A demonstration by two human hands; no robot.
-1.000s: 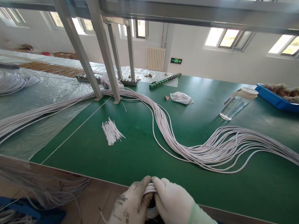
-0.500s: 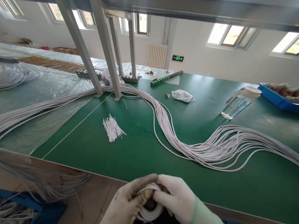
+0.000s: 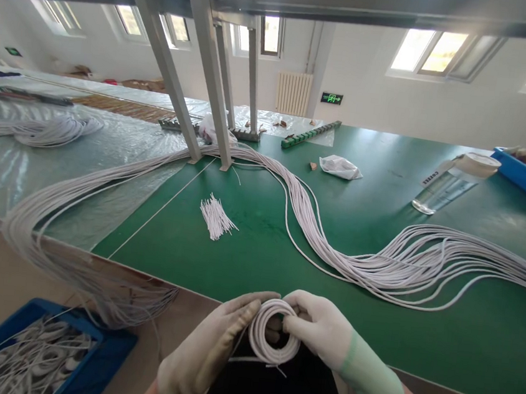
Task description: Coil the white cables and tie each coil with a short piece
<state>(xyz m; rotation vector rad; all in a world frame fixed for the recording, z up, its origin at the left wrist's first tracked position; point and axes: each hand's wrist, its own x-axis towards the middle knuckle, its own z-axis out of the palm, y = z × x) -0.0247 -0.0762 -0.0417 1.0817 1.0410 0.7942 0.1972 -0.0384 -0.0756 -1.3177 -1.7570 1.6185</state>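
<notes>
A small coil of white cable (image 3: pixel 255 340) is held upright in front of my dark-clothed lap, near the bench's front edge. My right hand (image 3: pixel 319 328), in a white glove with a pale green cuff, closes round the coil's right side, its thumb over the front. My left hand (image 3: pixel 215 336), in a soiled white glove, holds the coil's upper left edge, its thumb beside the rim and its fingers partly behind. Gloved fingertips show through the coil's hole. A loose cable end sticks out at the lower left, and a short thin end hangs below.
On the green bench top (image 3: pixel 164 243) lie a long bundle of white cables (image 3: pixel 316 228) and a pile of short white pieces (image 3: pixel 216 217). Metal posts (image 3: pixel 211 66) stand behind. A water bottle (image 3: pixel 452 182) is at right. A blue bin (image 3: pixel 109 356) with coiled cables stands lower left.
The coil has turned its round face more toward me and shifted slightly up and right. My left thumb has moved from the coil's front to its left edge. The view has swung left.
</notes>
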